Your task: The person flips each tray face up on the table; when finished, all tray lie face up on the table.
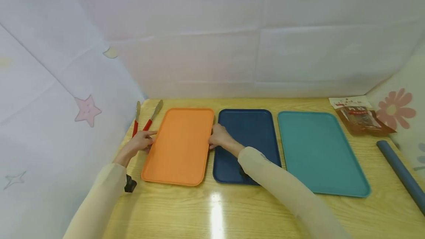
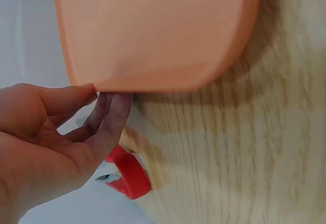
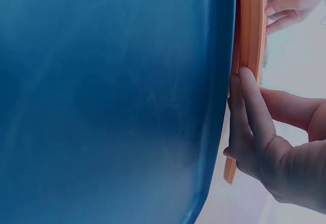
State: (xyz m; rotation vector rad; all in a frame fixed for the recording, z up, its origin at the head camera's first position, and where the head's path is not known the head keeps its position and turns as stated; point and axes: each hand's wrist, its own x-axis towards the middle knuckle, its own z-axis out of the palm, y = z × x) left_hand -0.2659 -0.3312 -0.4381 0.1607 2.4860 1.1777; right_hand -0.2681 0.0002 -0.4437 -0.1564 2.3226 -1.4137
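Observation:
Both hands are at the orange tray [image 1: 180, 146], one at each long side. My left hand [image 1: 141, 142] has its thumb on the left rim and its fingers beneath, as the left wrist view shows. At the opposite rim, my right hand [image 1: 220, 137] holds the edge between thumb and fingers. Its fingers lie in the narrow gap beside the dark blue tray [image 1: 247, 130], whose left part sits under the right forearm. A shadow falls on the table below the orange rim in the left wrist view.
Red-handled tongs [image 1: 148, 124] lie behind the left hand, against the wall. A teal tray [image 1: 318, 150] stands on the right, with a packaged food bag [image 1: 358, 117] behind it. A dark grey roll [image 1: 401, 174] lies along the right side of the wooden table [image 1: 172, 209].

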